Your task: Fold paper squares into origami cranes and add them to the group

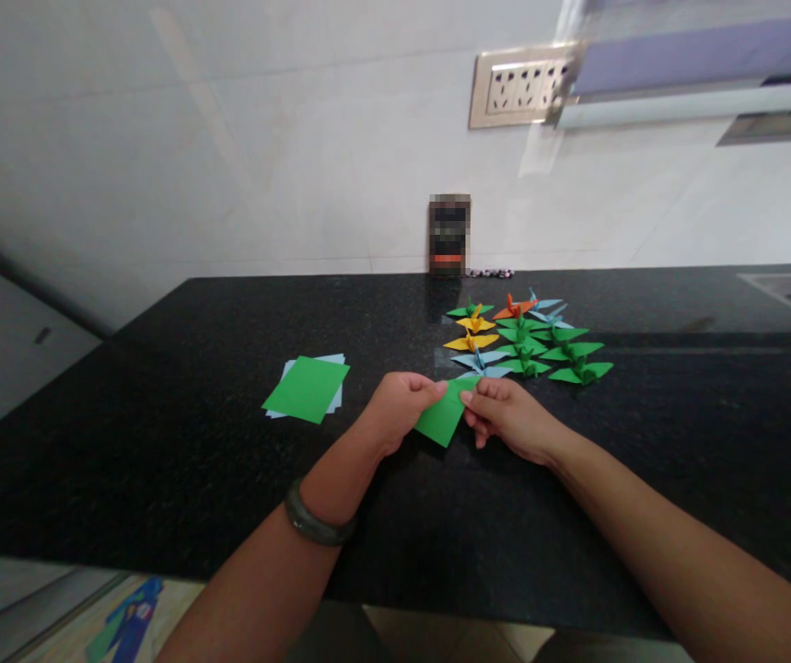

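Observation:
Between my hands, above the black countertop, is a green sheet of origami paper (445, 419), one corner pointing toward me. My left hand (405, 405) pinches its left side between thumb and fingers, and a bangle circles that wrist. On the opposite edge my right hand (506, 416) grips the paper with thumb and fingertips. Whether the sheet carries a fold I cannot tell. Just beyond my hands stand several folded paper cranes in rows, among them a green crane (581, 370), a yellow crane (472, 342), an orange crane (514, 307) and a light blue crane (479, 360).
To the left lies a stack of square papers (307, 390), green on top with pale blue beneath. A phone-like dark device (449, 235), partly blurred out, leans on the wall, a beaded strap (492, 273) beside it. Sockets (525, 87) are set in the wall. The countertop's front edge (506, 622) runs below my arms.

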A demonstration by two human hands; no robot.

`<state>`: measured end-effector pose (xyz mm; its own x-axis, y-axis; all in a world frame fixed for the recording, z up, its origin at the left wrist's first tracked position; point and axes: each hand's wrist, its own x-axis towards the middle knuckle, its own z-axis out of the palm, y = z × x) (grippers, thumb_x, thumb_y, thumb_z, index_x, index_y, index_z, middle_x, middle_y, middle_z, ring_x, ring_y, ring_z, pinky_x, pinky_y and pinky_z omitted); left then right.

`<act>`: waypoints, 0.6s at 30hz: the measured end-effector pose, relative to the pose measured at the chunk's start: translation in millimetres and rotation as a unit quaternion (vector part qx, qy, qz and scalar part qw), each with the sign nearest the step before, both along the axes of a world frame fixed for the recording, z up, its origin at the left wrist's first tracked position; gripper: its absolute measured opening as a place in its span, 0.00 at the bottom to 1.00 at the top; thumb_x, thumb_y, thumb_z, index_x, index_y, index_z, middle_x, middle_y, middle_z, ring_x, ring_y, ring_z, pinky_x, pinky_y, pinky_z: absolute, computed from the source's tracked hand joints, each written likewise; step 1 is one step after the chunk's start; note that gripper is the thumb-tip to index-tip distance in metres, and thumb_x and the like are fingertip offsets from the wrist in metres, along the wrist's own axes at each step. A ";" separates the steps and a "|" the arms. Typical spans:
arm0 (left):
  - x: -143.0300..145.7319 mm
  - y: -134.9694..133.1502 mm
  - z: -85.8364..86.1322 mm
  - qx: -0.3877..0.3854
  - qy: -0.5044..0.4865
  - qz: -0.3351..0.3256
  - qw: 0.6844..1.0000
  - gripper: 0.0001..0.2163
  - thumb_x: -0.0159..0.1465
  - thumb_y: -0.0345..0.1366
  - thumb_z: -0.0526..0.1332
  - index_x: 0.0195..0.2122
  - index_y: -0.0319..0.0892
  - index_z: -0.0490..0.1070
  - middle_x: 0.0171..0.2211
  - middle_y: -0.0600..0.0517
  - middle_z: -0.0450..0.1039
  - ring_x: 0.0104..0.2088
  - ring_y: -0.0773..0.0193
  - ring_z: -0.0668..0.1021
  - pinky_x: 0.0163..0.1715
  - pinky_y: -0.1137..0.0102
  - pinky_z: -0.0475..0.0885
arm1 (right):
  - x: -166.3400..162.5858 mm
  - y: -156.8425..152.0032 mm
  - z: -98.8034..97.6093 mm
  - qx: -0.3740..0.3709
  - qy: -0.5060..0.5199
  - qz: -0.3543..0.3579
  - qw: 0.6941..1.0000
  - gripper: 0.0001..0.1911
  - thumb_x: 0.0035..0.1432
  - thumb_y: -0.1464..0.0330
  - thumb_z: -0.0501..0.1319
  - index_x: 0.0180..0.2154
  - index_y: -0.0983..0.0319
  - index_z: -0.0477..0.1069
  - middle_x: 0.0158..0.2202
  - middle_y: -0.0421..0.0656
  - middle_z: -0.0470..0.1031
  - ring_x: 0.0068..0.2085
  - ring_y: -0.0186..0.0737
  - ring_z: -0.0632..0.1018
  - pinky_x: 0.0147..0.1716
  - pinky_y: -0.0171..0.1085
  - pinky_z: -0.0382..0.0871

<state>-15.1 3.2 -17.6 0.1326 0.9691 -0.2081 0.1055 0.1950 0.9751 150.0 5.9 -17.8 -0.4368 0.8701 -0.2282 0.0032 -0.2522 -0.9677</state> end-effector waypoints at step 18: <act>0.8 -1.4 4.4 -0.027 -0.021 0.009 0.999 0.12 0.47 0.42 0.65 0.21 0.36 0.69 0.18 0.53 0.69 0.18 0.70 0.68 0.19 0.74 0.61 | -0.5 -0.7 -1.0 0.042 -0.021 0.002 0.999 0.19 0.52 0.56 0.57 0.20 0.63 0.61 0.12 0.32 0.59 0.13 0.25 0.60 0.14 0.28 0.59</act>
